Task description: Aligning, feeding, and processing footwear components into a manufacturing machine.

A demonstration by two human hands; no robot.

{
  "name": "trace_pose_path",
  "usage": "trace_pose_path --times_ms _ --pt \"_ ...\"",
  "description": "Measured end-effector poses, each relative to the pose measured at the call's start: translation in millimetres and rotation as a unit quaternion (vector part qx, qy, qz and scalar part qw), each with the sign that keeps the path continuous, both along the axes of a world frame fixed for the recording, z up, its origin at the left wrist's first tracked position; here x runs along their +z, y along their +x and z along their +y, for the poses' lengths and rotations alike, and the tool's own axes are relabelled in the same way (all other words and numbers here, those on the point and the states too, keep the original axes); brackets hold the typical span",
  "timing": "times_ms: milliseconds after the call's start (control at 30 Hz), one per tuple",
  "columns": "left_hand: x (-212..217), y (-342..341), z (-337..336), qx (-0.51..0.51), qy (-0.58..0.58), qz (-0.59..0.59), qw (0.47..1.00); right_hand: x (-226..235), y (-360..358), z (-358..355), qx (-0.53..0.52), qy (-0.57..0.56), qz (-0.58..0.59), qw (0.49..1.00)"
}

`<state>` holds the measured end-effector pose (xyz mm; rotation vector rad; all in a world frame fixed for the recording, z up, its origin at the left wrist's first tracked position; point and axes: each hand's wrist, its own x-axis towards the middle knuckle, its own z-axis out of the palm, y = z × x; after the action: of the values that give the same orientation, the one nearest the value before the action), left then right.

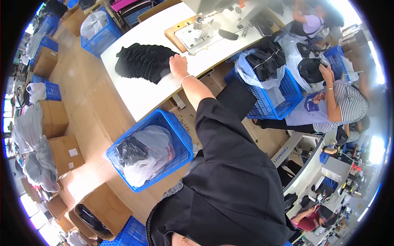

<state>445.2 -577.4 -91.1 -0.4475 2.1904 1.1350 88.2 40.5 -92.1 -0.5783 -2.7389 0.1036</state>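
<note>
My right arm, in a black sleeve, reaches up to the white worktable (135, 94). My right hand (178, 65), with a thin pale bracelet at the wrist, has its fingers curled over the right end of a fanned-out row of black fabric pieces (141, 61). It grips the edge of the end piece, which partly hides under the fingers. The pieces overlap one another like shingles and have curved edges. Just beyond the hand, a sewing machine bed (197, 39) is set into the table in a wooden frame. My left hand does not show.
A blue crate (186, 143) with plastic-wrapped bundles stands beside the table's near end. Another blue crate (293, 96) holds black bundles on the right, near a co-worker in a striped top (349, 102). Cardboard boxes (65, 153) line the left; an open carton (108, 207) sits lower left.
</note>
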Motion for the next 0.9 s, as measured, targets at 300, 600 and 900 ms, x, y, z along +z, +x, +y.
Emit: trace_pose_path --times_ms 300,600,900 --pt "24.5 -7.2 30.9 -0.030 0.038 0.013 0.999 64.9 90.5 -33.3 0.076 -0.270 0.212 0.936" --pt "124.8 -39.9 185.9 -0.183 0.262 0.067 0.945 125.9 293.9 -174.0 0.224 -0.741 0.015 0.633" --pt "107.0 -107.4 450.4 -0.199 0.204 0.187 0.940 106.1 306.4 -14.5 0.192 -0.574 0.072 0.793"
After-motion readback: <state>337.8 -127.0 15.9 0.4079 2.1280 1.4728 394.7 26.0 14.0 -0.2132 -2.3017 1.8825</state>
